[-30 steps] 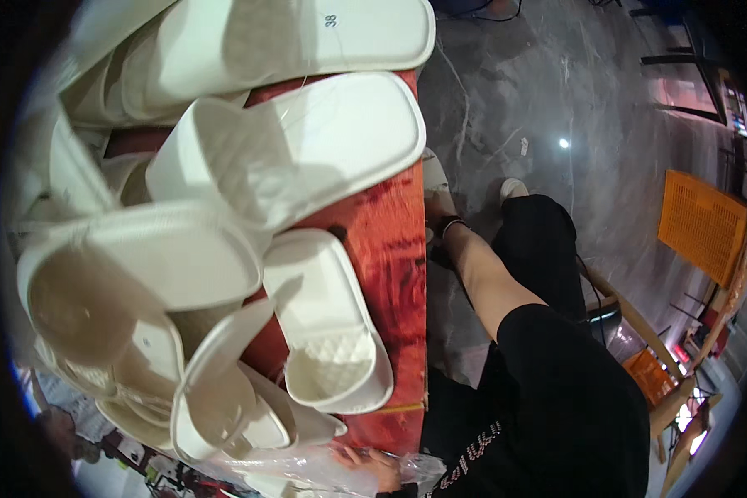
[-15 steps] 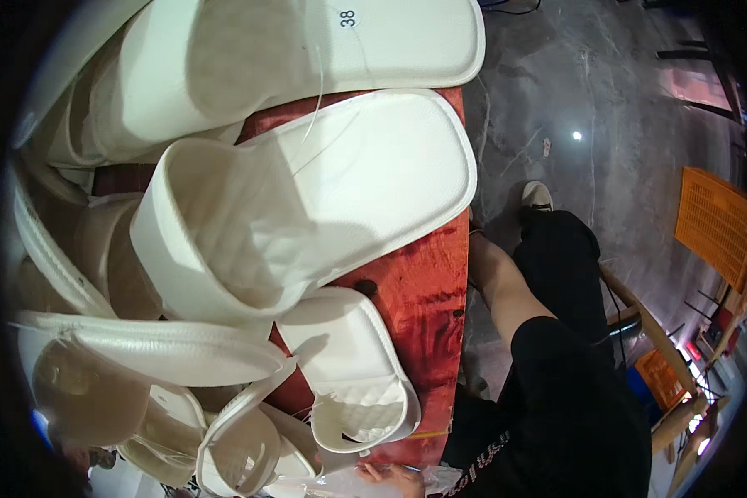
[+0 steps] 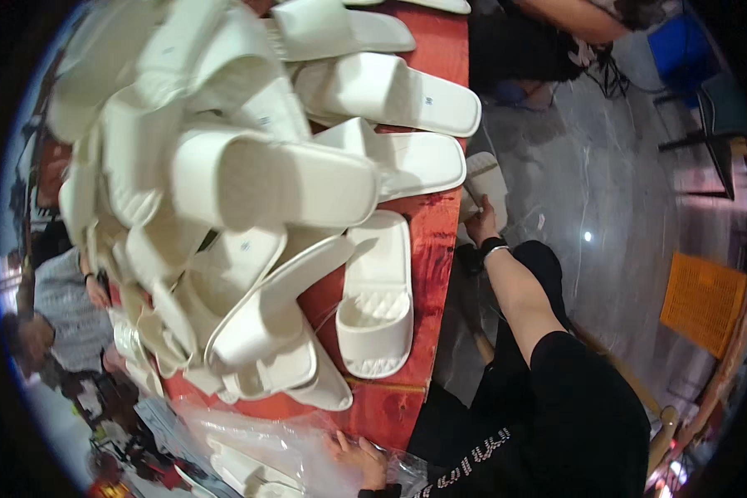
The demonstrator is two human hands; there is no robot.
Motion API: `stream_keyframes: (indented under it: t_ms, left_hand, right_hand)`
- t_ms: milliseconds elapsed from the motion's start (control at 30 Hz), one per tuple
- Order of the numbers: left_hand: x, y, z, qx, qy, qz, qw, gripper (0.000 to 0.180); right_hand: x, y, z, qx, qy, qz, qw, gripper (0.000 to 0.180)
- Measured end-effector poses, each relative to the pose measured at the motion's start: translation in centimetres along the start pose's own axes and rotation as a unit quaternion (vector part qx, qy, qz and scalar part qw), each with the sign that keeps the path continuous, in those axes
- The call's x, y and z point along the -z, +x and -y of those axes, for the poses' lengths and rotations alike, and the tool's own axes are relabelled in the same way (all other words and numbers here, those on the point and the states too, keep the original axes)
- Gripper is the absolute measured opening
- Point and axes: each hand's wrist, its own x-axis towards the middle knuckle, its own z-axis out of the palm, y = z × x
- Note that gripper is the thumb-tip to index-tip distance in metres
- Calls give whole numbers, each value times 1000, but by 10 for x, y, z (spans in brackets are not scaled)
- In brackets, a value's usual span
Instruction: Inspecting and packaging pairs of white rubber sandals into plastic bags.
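Observation:
My right hand (image 3: pixel 483 221) reaches down beside the red table's edge and grips an off-white slipper (image 3: pixel 487 178) over the floor. Part of that slipper is hidden behind the table edge and my fingers. My left hand (image 3: pixel 358 458) lies with fingers apart on a clear plastic bag (image 3: pixel 307 444) at the table's near end. White slippers (image 3: pixel 261 466) show through the plastic. Nearest to my hands on the tabletop, a single white slipper (image 3: pixel 377 311) rests sole down, its strap toward me.
A large heap of white slippers (image 3: pixel 282 183) covers the left of the red table (image 3: pixel 427 257). Another person (image 3: pixel 70 307) is beyond its left side, and another person's arm (image 3: pixel 577 18) shows at the top. An orange crate (image 3: pixel 704 303) stands on the grey floor at right.
The view has pulled back from the slippers, showing more of the heap. My right hand, hidden at the table edge before, now shows with a slipper. More of my left hand shows.

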Motion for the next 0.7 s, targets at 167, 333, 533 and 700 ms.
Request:
stream_keyframes:
  t_ms: [167,333,533,700]
  left_hand:
    - [-34,-13,22,1,-24,-31,999,52]
    - [-39,-14,21,-64,-60,-108,990,48]
    - [-47,-7,20,-61,-70,-146,985,47]
    - [-44,-7,21,-84,-79,-206,972,46]
  right_hand:
    - [-31,-39,66,39,107,-55,992,42]
    - [-48,-83,147,34,143,-21,989,43]
    - [-78,-169,226,78,116,68,988,42]
    - [-124,-308,231,2,0,170,985,38]
